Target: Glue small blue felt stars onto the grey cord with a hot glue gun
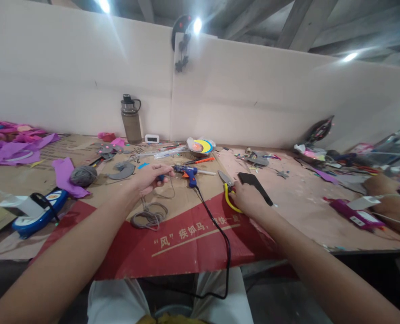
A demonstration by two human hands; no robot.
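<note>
My left hand (154,177) is closed in a pinch above the cardboard, with a small blue piece (160,178) and grey cord at its fingertips. Loops of the grey cord (149,217) lie below it on the cardboard. My right hand (245,196) is closed on the yellow handle of the scissors (232,206), whose blades point up and left. A black phone (255,186) lies just beyond that hand. Between my hands rests a blue glue gun (190,174) with an orange trigger; its black cable runs toward me.
A grey yarn ball (84,175) and a blue power strip (39,215) are at the left. Near the wall stand a bottle (131,121) and a bowl (200,146). A magenta power strip (357,215) lies at the right, beside another person's arm (393,204).
</note>
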